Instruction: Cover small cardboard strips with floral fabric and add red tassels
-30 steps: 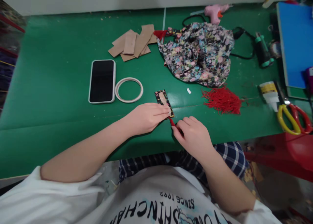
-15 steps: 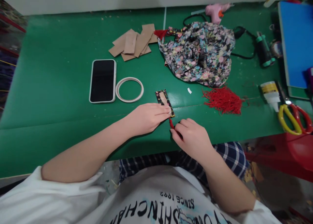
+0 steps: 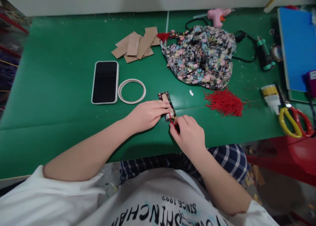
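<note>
- Fabric-wrapped card (image 3: pixel 165 97), small and rectangular, lying flat on the green desk (image 3: pixel 56 87) at its near middle, just right of the white ring (image 3: pixel 131 91) and the dark phone (image 3: pixel 105 82).
- Pinned down by the left hand (image 3: pixel 145 114): fingers (image 3: pixel 161 105) stretched nearly flat across the card's near end, pressing rather than gripping, most likely to stop it sliding on the smooth desk.
- Right hand (image 3: pixel 189 134) closed to a fine pinch at the card's near right corner, thumb and forefinger nipping a thin red thread (image 3: pixel 170 116) that runs up onto the card; remaining fingers curled in.
- Both hands touching at the card's near edge, thread held taut between pinch and card by the look of it.
- Loose bundle of red tassel threads (image 3: pixel 224 102) lying to the right, well within reach.
- Crumpled floral fabric (image 3: pixel 201 56) heaped farther back, same pattern as the card's wrapping.
- Cut brown cardboard strips (image 3: pixel 137 45) fanned out at the far middle, apart from the work.
- Pink glue gun (image 3: pixel 217 15) at the far edge, its black cord trailing behind the fabric.
- Glue bottle (image 3: pixel 270 96) and yellow-and-red scissors (image 3: pixel 293 120) parked at the right edge, near a blue board (image 3: pixel 295 45).
</note>
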The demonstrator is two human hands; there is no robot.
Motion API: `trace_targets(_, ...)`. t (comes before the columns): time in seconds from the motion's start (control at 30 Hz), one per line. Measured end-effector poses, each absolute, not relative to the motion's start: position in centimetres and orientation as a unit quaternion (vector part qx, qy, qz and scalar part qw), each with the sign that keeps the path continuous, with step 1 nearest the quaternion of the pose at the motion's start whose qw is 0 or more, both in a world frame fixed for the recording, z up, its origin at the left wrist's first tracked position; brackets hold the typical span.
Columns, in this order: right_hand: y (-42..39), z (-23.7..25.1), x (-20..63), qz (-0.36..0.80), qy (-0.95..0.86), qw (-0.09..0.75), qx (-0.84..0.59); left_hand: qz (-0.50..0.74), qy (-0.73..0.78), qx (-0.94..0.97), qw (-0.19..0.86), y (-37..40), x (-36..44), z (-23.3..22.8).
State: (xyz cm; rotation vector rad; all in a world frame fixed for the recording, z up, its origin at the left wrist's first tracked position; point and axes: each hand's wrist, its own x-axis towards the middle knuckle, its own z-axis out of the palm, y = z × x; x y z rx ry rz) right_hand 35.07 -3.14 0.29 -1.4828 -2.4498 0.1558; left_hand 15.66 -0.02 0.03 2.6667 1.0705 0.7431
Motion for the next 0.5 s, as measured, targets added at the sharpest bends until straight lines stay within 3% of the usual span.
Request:
trace_targets(0.17, -2.2, 0.6, 35.2, 0.148, -0.824, 0.187, -0.514, 0.245, 0.366, 0.894, 0.081, -0.1, 15.8, 0.2)
trace_targets(0.5, -0.7, 1.3, 34.9, 0.500, -0.627, 0.289, -0.523, 0.237, 0.382, 0.889, 0.086, -0.2, 15.8, 0.2)
